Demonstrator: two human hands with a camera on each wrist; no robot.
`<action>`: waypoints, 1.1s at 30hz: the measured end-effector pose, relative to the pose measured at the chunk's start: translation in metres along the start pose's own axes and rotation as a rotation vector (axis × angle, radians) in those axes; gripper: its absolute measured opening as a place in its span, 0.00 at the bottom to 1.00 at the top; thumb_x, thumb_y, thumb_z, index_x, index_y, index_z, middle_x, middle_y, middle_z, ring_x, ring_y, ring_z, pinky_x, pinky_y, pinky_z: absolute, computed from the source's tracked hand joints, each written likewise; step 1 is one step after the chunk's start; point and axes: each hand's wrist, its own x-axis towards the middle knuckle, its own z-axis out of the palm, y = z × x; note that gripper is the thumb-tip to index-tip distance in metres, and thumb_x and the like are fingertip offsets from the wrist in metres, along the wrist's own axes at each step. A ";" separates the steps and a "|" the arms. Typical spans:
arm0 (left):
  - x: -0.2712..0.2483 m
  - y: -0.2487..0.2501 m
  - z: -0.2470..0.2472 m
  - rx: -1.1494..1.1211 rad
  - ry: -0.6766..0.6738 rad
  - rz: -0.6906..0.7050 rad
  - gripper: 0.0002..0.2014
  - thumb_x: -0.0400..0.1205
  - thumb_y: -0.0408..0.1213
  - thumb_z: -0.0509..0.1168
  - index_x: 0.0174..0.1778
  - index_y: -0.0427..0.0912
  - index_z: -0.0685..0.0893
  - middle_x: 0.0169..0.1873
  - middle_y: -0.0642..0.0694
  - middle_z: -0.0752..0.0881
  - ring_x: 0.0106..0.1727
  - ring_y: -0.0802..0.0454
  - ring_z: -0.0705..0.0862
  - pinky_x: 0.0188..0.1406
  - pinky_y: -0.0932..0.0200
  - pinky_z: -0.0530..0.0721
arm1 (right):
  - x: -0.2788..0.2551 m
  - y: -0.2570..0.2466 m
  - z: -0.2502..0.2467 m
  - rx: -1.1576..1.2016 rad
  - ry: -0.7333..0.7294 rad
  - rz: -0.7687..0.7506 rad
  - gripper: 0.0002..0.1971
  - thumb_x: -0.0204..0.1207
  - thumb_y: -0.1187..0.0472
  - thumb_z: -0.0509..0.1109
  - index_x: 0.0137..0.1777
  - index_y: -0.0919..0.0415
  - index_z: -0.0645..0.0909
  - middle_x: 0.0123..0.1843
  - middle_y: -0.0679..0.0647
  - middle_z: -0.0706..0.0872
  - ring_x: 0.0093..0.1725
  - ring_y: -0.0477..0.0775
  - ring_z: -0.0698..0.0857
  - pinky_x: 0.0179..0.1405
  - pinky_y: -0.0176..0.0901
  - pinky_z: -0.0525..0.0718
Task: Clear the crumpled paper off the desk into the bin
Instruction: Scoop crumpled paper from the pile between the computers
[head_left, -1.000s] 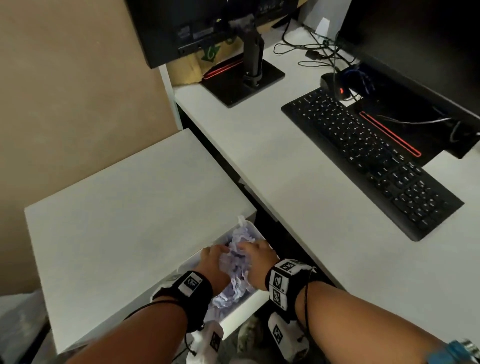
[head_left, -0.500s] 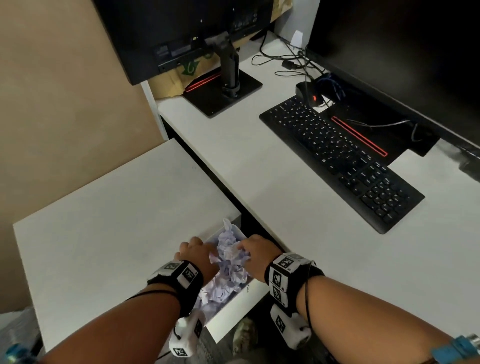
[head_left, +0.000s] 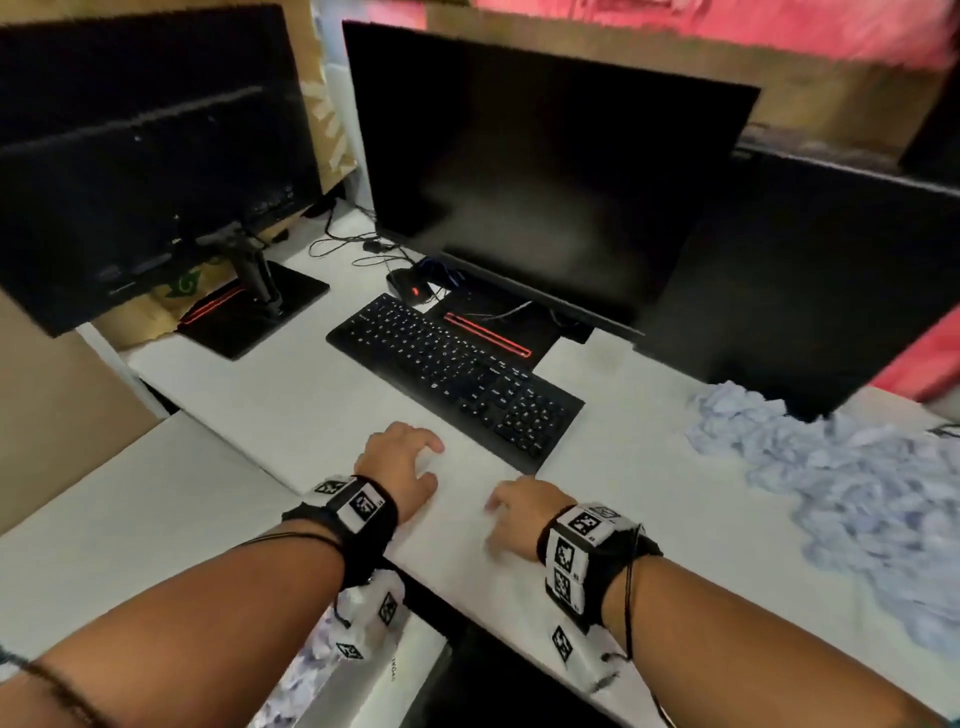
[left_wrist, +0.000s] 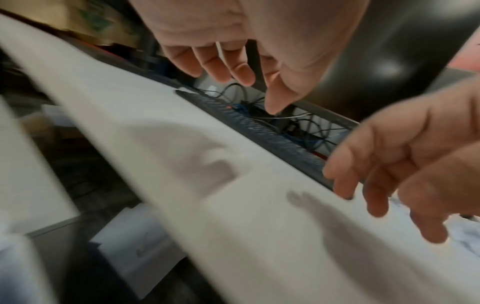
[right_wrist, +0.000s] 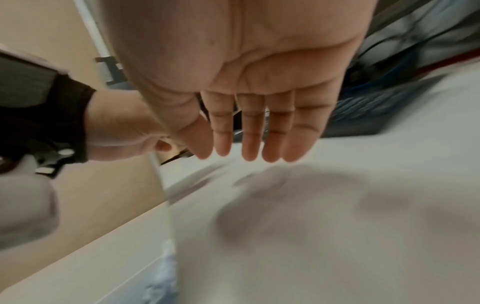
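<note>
Both hands above the near part of the white desk, palms down and empty; left hand with fingers relaxed and slightly bent, spread over the desk surface just short of the keyboard; right hand just beside it on its right, fingers straight and loose, as the right-wrist view shows with the flat palm and four extended fingers; whether either hand touches the desk cannot be told from the blurred frames. Crumpled paper: a pale bluish heap well to the right of the right hand, on the desk; its long axis runs from the far end beside the dark monitor toward the near right desk edge, widening toward the near end. A second portion of crumpled paper lies in the bin, a white box below the desk edge and under the left wrist, with the paper visible at its left side. The keyboard lies diagonally beyond both hands, its near right corner closest to the right hand; a second monitor stands beyond and to the left of the left hand on a black stand. A lower white surface lies to the left of the left forearm. Both wrists carry black bands with printed square markers.
</note>
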 end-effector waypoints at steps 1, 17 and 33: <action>0.007 0.029 0.009 0.000 -0.020 0.060 0.16 0.76 0.36 0.66 0.58 0.55 0.80 0.64 0.51 0.75 0.67 0.47 0.71 0.68 0.51 0.72 | -0.012 0.032 -0.013 0.025 0.033 0.072 0.22 0.72 0.51 0.70 0.67 0.47 0.77 0.69 0.53 0.75 0.67 0.57 0.78 0.66 0.49 0.78; -0.030 0.331 0.180 0.107 -0.424 0.548 0.19 0.77 0.37 0.66 0.64 0.53 0.76 0.65 0.47 0.73 0.65 0.47 0.74 0.66 0.55 0.74 | -0.237 0.374 -0.024 0.164 0.477 0.893 0.17 0.77 0.52 0.61 0.64 0.52 0.73 0.69 0.56 0.71 0.69 0.63 0.69 0.63 0.51 0.77; -0.055 0.394 0.233 0.110 -0.614 0.799 0.26 0.74 0.35 0.70 0.69 0.50 0.73 0.67 0.51 0.71 0.66 0.53 0.74 0.59 0.68 0.71 | -0.245 0.387 0.012 0.376 0.432 0.591 0.17 0.74 0.64 0.66 0.63 0.56 0.78 0.61 0.55 0.77 0.61 0.55 0.78 0.55 0.36 0.73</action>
